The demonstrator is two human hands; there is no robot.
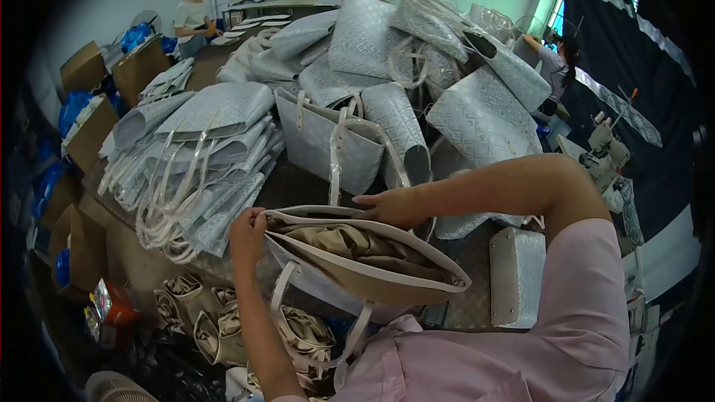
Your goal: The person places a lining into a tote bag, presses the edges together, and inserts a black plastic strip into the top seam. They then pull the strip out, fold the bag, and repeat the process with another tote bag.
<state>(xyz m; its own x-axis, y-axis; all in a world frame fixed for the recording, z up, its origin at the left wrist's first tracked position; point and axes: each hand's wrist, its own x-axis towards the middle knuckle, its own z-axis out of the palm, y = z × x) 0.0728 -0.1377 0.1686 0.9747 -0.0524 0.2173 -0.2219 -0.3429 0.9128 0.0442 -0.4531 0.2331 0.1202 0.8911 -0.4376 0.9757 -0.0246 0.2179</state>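
A silver-grey patterned handbag (328,292) with pale trim and a beige lining (342,242) is in front of me, its mouth open upward. My left hand (248,234) is closed on the left corner of its rim. At the far side of the mouth, my right hand (393,207) has its thumb stretched out to the left, while its other fingers reach down into the opening and are partly hidden. One clear-wrapped handle (365,327) hangs down the near side of the bag. The lining lies bunched and wrinkled inside.
A large heap of silver bags (357,33) covers the table behind, with stacked flat bags (212,115) at left. A boxy silver piece (518,275) stands at right. Rolled beige linings (216,331) lie below left. Cardboard boxes (82,246), sewing machines (607,149) and two people are farther off.
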